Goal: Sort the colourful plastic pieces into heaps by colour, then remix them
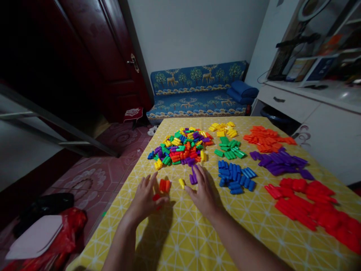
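My left hand point(144, 198) hovers low at the near middle of the table with its fingers spread. Right beside it are small orange plastic pieces point(165, 185), and a red piece point(156, 198) shows partly behind the thumb. My right hand point(203, 192) has its fingers stretched out and thumb apart. Its fingertips reach purple pieces point(193, 178); whether they touch is unclear. A single yellow piece point(182, 183) lies near that thumb. Beyond both hands spreads a mixed pile of coloured pieces point(180, 147).
Sorted by colour on the right are yellow point(224, 129), green point(230, 148), blue point(236, 177), orange point(265, 138), purple point(280, 162) and red groups point(313, 205). All lie on a yellow patterned tablecloth point(180, 241). A blue sofa point(197, 94) stands behind, a white cabinet point(324, 131) at right.
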A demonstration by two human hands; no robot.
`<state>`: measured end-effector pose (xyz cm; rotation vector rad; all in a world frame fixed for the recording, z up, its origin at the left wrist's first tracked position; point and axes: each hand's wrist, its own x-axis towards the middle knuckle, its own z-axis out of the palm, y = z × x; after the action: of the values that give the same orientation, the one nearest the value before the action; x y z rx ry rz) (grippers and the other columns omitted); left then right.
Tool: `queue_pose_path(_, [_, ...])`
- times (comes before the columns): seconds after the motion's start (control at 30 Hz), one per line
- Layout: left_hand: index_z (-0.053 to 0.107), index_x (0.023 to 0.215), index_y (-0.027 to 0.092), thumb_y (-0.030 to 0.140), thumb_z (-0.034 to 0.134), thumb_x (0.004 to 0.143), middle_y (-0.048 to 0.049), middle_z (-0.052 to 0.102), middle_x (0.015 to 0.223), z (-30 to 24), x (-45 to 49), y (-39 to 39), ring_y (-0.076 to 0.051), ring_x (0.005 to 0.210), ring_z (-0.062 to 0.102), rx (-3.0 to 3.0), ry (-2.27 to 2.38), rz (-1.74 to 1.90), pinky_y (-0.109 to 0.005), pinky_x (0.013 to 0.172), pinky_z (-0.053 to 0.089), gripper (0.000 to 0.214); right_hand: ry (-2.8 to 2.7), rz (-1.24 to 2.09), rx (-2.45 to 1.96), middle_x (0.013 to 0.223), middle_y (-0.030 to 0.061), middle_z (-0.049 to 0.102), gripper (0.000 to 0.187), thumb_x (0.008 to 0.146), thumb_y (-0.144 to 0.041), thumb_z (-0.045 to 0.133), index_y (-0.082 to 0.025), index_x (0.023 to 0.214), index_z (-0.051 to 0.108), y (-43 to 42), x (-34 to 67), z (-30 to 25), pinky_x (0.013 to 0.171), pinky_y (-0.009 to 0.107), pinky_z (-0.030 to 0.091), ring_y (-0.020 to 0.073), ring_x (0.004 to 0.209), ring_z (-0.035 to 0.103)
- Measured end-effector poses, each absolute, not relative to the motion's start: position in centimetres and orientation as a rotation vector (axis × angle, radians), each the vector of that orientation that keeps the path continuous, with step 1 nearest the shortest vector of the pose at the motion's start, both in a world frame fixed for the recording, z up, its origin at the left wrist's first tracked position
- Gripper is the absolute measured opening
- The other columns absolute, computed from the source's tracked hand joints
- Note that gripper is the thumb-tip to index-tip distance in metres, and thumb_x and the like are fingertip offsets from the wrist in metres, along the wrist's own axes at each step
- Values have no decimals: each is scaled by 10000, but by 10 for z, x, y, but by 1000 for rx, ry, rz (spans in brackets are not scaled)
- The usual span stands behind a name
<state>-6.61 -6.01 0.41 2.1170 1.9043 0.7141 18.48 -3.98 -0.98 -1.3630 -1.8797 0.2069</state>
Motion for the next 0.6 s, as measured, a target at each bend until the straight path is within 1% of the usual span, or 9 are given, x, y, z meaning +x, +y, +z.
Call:
queue_pose_path(0.07, [364, 1474, 179, 564, 692, 721, -218, 371, 1511, -15, -60, -76, -440, 1426, 261, 2147, 1942, 580, -616, 1073, 338, 907, -1884, 168, -1379, 1491, 174, 409, 743, 816, -317, 661, -172, 1474, 348, -35, 183, -13, 1114, 516, 386, 330, 1391, 368])
queue_pose_path(0.1, [340, 1486, 183, 545, 633, 783, -212, 336, 1536, -24, -51, -80, -446, 1443, 213, 2160, 1974, 556, -648, 1080, 299, 843, -1892, 161, -1388, 1500, 173, 398, 753, 814, -303, 656, -170, 1481, 334, -34, 182, -15, 1117, 519, 381, 331, 1400, 352])
queue_pose_path(0.2, [325, 1493, 203, 397, 482, 908, -179, 310, 1561, -41, -14, -78, -408, 1463, 185, 2215, 1986, 607, -656, 1110, 239, 636, -1918, 169, -1415, 1533, 158, 353, 783, 794, -258, 648, -171, 1495, 309, -32, 178, -21, 1134, 523, 355, 330, 1424, 312])
queue_pose_path(0.27, [343, 1482, 197, 311, 428, 930, -177, 295, 1566, -43, 11, -64, -390, 1476, 153, 2215, 1984, 731, -644, 1119, 239, 570, -1913, 167, -1426, 1539, 156, 345, 765, 793, -226, 629, -166, 1489, 319, -32, 176, -24, 1139, 517, 350, 324, 1428, 308])
queue_pose_path(0.33, [361, 1467, 149, 280, 447, 916, -193, 220, 1588, -39, 28, -47, -389, 1490, 56, 2237, 1924, 857, -641, 1139, 202, 573, -1897, 157, -1428, 1534, 165, 351, 726, 802, -186, 597, -145, 1477, 334, -31, 176, -26, 1142, 502, 353, 314, 1425, 318])
queue_pose_path(0.4, [343, 1476, 160, 241, 475, 890, -165, 143, 1612, -29, 36, -31, -373, 1496, -14, 2268, 1767, 939, -624, 1152, 203, 606, -1884, 149, -1424, 1531, 170, 355, 697, 804, -137, 554, -124, 1468, 343, -30, 177, -26, 1146, 481, 358, 299, 1428, 319])
queue_pose_path(0.5, [371, 1461, 247, 204, 475, 874, -95, 140, 1623, -9, 27, -7, -310, 1502, 86, 2305, 1522, 1039, -556, 1168, 242, 597, -1880, 141, -1421, 1531, 160, 360, 720, 774, -77, 515, -122, 1469, 335, -30, 180, -24, 1150, 463, 360, 277, 1430, 320])
queue_pose_path(0.57, [465, 1395, 265, 216, 461, 887, -72, 237, 1597, 2, 5, 12, -273, 1480, 198, 2263, 1557, 1212, -504, 1185, 230, 510, -1889, 146, -1415, 1526, 156, 372, 734, 770, -97, 534, -132, 1474, 327, -31, 182, -21, 1151, 469, 359, 277, 1426, 328])
queue_pose_path(0.6, [500, 1364, 246, 246, 470, 893, -88, 287, 1574, 7, -8, 22, -268, 1461, 248, 2184, 1663, 1332, -483, 1184, 238, 471, -1892, 154, -1412, 1521, 158, 380, 733, 777, -124, 551, -132, 1474, 327, -31, 183, -21, 1151, 472, 358, 280, 1423, 332])
